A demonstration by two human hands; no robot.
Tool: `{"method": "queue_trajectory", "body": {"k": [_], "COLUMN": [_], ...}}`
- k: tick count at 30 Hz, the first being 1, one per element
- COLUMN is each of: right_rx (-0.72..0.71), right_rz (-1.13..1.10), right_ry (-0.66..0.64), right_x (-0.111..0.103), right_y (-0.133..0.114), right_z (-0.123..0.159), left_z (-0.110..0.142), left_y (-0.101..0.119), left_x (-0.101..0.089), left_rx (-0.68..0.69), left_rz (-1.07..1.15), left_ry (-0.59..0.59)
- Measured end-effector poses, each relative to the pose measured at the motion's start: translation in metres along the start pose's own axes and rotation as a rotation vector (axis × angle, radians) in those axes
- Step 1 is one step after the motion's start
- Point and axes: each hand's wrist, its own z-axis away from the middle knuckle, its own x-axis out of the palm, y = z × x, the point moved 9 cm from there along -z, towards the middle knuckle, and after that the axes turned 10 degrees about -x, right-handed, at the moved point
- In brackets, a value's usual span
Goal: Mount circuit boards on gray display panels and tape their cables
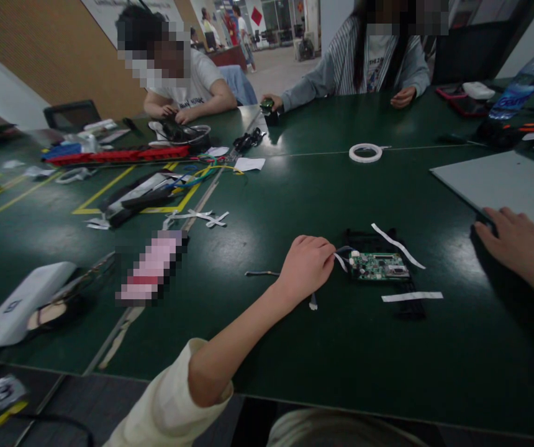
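Note:
My left hand (308, 264) is closed in a pinch on thin dark wires beside a green circuit board (379, 266). The wires run to a white connector at the board's left end, and loose ends (262, 273) stick out on the other side of my hand. Under the board is a black frame (409, 304), partly hidden. Two white strips (397, 245) (411, 297) lie along it, above and below the board. My right hand (518, 242) grips the near left corner of a flat grey panel (528, 180), like a closed laptop, its thumb below the fingers.
A roll of white tape (365, 153) lies beyond the board. To the left are a pink phone-like item (155, 264), a white device (25, 304) and a black bundle with coloured wires (143, 192). A water bottle (528, 81) stands far right. Two people sit opposite.

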Motion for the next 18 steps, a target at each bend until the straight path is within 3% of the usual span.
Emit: {"method": "queue_trajectory", "body": {"k": [9,14,18], "right_rx": [0.002,0.007,0.011], "right_rz": [0.020,0.028,0.025], "right_ry": [-0.002,-0.014,-0.012], "right_x": [0.000,0.001,0.004], "right_y": [0.000,0.001,0.003], "right_z": [0.000,0.000,-0.001], "left_z": [0.001,0.001,0.001], "left_y": [0.003,0.001,-0.009], "left_x": [-0.015,-0.016,-0.015], "left_rx": [0.089,0.143,0.104], "left_rz": [-0.114,-0.136,-0.064], "left_ry": [0.137,0.142,0.184]}}
